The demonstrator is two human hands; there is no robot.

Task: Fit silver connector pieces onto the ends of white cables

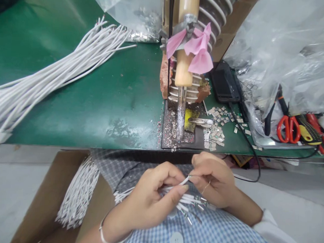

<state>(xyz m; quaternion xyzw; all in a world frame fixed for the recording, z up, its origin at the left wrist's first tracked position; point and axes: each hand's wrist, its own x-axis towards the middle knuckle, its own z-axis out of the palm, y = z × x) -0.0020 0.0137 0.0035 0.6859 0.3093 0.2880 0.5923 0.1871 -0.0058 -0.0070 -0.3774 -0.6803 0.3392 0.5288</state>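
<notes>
My left hand [148, 199] is closed around a bunch of white cables [186, 199] above my lap. Several of their ends carry small metal connectors, fanned out beneath my fingers. One white cable [185, 180] sticks up between the left thumb and fingers. At its tip, my right hand [215, 182] pinches the thin wire end between thumb and fingers. Just ahead, over the table's front edge, a soldering iron [181, 108] with a wooden handle points downward, tied with pink cloth. Loose small connectors [216, 132] lie to its right.
A long bundle of white cables [60, 70] lies on the green table [120, 98]. At lower left, a cardboard box [45, 188] holds more cables. A phone [225, 83], red-handled scissors [288, 127] and plastic bags [281, 51] occupy the right side. A black cord hangs over the edge.
</notes>
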